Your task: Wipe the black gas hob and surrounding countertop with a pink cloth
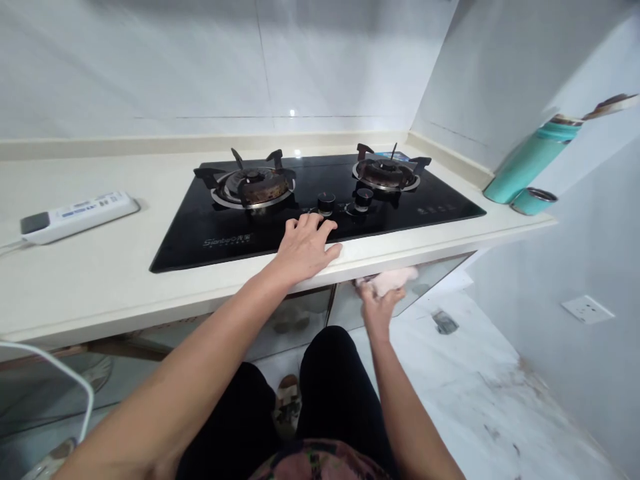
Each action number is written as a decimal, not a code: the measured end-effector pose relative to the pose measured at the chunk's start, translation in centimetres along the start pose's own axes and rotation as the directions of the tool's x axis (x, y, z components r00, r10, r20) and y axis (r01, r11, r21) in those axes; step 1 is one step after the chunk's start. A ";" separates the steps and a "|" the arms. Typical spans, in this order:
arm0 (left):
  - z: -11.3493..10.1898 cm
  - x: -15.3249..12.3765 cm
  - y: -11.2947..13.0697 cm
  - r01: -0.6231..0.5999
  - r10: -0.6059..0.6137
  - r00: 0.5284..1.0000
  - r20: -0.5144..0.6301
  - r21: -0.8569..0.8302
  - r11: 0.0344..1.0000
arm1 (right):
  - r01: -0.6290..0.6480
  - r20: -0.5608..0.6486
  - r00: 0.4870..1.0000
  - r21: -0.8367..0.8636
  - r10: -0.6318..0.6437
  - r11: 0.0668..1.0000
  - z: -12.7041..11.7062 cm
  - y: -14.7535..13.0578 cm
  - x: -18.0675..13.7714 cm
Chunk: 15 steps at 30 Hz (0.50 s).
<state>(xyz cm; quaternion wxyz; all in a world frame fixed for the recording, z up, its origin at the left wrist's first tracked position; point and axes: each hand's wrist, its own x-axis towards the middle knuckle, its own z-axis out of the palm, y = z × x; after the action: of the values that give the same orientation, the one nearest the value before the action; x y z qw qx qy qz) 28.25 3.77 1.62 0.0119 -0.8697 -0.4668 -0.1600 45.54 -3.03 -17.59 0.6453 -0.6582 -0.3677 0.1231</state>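
Note:
My left hand point(305, 247) rests on the front edge of the black gas stove point(275, 230), fingers spread, its fingertips close below the left control knob point(326, 203). Below the counter's front lip, my right hand point(379, 303) grips a pale pink cloth point(393, 280) against the top of the glossy cabinet door point(430, 287). Part of the cloth is hidden by the fingers. Two burners with dark pan supports, the left burner point(255, 185) and the right burner point(387, 172), sit behind a second control knob point(363, 199).
A white power strip point(80, 217) lies on the counter point(90, 280) at the left, and a white cable point(60, 363) hangs in front. Near the right end stand a tall teal container point(533, 163) holding utensils and a small teal cup point(534, 201). A wall socket point(588, 309) is at the right.

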 end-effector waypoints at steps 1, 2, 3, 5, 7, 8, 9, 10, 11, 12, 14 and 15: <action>0.0 0.0 0.0 -0.001 0.001 1.000 -0.003 0.001 1.000 | 0.041 0.012 0.999 0.000 -0.041 0.999 1.0 -0.3 -1.5; 0.0 0.0 0.0 -0.002 0.002 1.000 -0.009 0.003 1.000 | 0.092 0.027 0.995 -0.010 -0.092 0.996 2.1 -0.7 -3.2; 0.1 0.0 0.0 -0.003 0.003 1.000 -0.014 0.003 1.000 | 0.149 0.056 0.988 -0.027 -0.147 0.989 3.1 -1.0 -5.0; 0.1 0.1 0.1 0.000 0.000 1.000 -0.019 -0.002 1.000 | 0.299 0.172 0.944 -0.073 -0.283 0.952 4.9 -1.8 -8.6; 0.0 0.1 0.1 0.007 -0.007 1.000 -0.013 -0.013 1.000 | 0.485 0.357 0.831 -0.089 -0.427 0.870 6.3 -2.7 -11.7; 0.0 0.1 0.1 0.010 -0.010 1.000 -0.010 -0.019 1.000 | 0.566 0.453 0.754 -0.077 -0.477 0.821 6.8 -3.2 -13.0; 0.0 0.1 0.1 0.011 -0.011 1.000 -0.007 -0.023 1.000 | 0.630 0.536 0.673 -0.057 -0.509 0.774 7.4 -3.7 -13.9; 0.0 0.1 0.1 0.012 -0.012 1.000 -0.008 -0.026 1.000 | 0.676 0.606 0.600 -0.035 -0.522 0.736 7.8 -4.1 -14.5; -0.1 0.0 0.0 0.013 -0.013 1.000 -0.009 -0.027 1.000 | 0.707 0.661 0.536 -0.012 -0.525 0.707 8.2 -4.4 -14.7; -0.1 0.0 0.0 0.014 -0.014 1.000 -0.010 -0.027 1.000 | 0.731 0.699 0.481 0.013 -0.529 0.682 8.4 -4.7 -14.5; -0.2 0.0 -0.1 0.017 -0.017 1.000 -0.012 -0.026 1.000 | 0.785 0.728 0.380 0.073 -0.571 0.615 8.4 -4.7 -13.1; -0.2 -0.1 -0.1 0.016 -0.017 1.000 -0.010 -0.026 1.000 | 0.813 0.722 0.339 0.099 -0.604 0.574 8.1 -4.5 -12.1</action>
<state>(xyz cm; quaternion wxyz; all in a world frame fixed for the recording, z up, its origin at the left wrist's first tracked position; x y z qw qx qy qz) 28.05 3.75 1.78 0.0019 -0.8650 -0.4719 -0.1706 30.46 -5.11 -18.26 0.3451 -0.4140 -0.8423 0.0080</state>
